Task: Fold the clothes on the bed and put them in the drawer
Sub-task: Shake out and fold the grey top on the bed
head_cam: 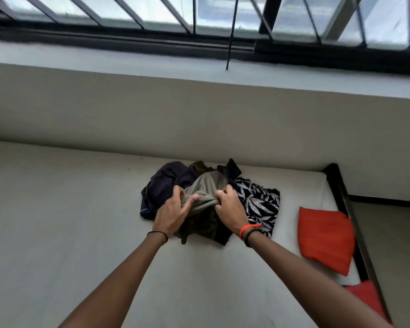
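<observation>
A pile of clothes lies on the white bed (69, 209), near the wall. On top is an olive-grey garment (205, 188), bunched up. My left hand (173, 213) grips its left side and my right hand (230, 205) grips its right side. A dark navy garment (162, 185) sits on the left of the pile. A black garment with a white leaf print (260, 202) lies on the right, partly under my right hand. No drawer is in view.
A red pillow (324, 240) lies at the bed's right edge, and a second red piece (365, 297) shows lower right. A dark bed frame (341, 185) runs along the right. Behind the bed is a wall with a sill (128, 55) and barred window (199, 13).
</observation>
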{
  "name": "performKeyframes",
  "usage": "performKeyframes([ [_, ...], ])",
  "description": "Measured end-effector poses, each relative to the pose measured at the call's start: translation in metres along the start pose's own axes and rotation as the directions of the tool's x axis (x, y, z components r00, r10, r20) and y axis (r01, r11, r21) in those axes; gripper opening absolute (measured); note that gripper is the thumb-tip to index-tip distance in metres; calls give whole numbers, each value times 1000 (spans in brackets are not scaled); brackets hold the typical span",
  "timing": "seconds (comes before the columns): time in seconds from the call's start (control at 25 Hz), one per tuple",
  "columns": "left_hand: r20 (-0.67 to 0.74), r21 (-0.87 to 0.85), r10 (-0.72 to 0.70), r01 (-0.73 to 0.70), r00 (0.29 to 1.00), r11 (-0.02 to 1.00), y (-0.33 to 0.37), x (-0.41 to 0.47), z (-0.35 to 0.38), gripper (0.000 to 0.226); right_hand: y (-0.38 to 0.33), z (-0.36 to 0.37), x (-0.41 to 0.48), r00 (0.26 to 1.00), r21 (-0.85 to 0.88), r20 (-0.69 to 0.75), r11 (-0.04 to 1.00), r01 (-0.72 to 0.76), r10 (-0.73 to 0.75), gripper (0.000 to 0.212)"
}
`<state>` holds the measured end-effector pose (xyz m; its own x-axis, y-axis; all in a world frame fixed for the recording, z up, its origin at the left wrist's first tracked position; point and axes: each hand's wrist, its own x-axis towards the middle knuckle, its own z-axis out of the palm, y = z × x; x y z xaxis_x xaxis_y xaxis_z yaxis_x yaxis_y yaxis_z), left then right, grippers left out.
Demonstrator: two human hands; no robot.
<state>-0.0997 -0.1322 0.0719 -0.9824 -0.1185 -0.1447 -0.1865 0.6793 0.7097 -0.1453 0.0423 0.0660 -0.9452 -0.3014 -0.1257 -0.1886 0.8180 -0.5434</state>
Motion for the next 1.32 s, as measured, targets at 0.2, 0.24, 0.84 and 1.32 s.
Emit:
performKeyframes([
  [0.2, 83, 398, 152, -172, 985, 901, 53, -31, -14, 34, -17, -69, -36, 997, 235, -64, 972, -24, 41, 28],
  [0.24, 49, 406, 157, -163, 986, 899, 67, -37, -17, 29, -21, -87, -43, 995, 269, -86, 963, -21, 45, 28],
  [0.84, -277, 80, 102, -83, 955, 993, 248, -106, -98, 22, -96, -351, -114, 826, 374, -558, 866, 334, -78, 24],
  [1.32, -108, -154, -128, 111, 986, 982, 293, -134, -153, 15, -130, -524, -172, 691, 252, -721, 948, 194, 50, 27],
])
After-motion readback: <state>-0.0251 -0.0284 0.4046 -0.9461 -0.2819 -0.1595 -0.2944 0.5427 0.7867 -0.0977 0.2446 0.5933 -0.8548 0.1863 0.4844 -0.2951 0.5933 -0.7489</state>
